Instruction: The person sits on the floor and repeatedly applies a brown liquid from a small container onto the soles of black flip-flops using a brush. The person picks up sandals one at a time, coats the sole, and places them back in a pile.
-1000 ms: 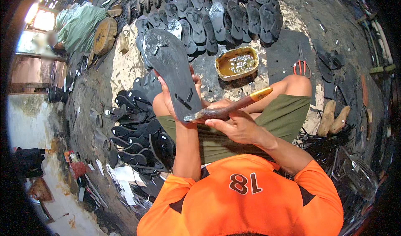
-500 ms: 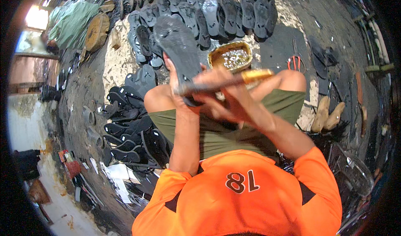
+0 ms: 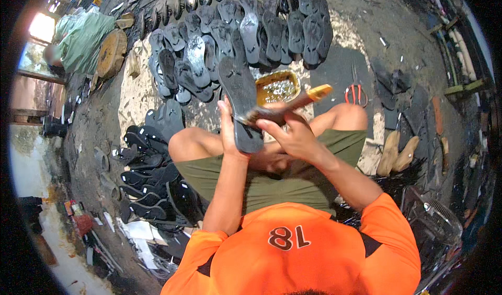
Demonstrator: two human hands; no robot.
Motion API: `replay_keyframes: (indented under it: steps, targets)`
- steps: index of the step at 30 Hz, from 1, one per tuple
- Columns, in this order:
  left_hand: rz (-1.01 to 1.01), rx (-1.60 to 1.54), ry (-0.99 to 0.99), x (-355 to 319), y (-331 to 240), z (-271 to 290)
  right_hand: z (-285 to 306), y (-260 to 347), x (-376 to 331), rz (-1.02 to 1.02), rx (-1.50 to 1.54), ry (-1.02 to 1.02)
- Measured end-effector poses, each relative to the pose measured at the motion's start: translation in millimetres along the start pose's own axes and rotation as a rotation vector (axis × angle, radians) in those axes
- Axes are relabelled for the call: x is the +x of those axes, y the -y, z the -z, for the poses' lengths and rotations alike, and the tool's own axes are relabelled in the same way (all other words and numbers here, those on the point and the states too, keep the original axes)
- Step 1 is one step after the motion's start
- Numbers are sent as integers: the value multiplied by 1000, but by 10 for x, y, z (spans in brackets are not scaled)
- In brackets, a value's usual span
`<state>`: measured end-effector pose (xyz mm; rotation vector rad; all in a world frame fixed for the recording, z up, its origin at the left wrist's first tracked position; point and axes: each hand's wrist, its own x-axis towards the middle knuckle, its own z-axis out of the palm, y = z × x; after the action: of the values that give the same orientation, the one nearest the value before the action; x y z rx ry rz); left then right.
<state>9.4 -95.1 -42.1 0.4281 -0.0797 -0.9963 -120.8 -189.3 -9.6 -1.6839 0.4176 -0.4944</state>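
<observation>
Head view: the left hand [image 3: 228,130] holds a black sandal sole [image 3: 238,88], its near end over the lap [image 3: 266,188]. The right hand [image 3: 298,140] clasps a brush [image 3: 303,100], tip against the sole.

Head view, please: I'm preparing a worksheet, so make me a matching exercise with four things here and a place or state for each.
Things
1. Raised sole
2. Yellow-tipped tool
3. Tub
4. Red-handled tool

Places or states
A. Lying to the right of the right grip
B. Supported by the left grip
C. Held in the right grip, slanting across the sole
D. Containing shiny liquid

Pairs: 1-B; 2-C; 3-D; 4-A
</observation>
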Motion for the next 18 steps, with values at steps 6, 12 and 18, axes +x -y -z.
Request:
replay_keyframes:
  steps: [6,12,18]
  targets:
    - [163,13,-132,1132,15,410,623,357,-253,-49,183,-484]
    - [-84,128,-780,1974,-365,1148,805,533,-263,-27,79,-536]
    - [-216,496,-247,492,-990,314,650,-36,-174,-378,101,-610]
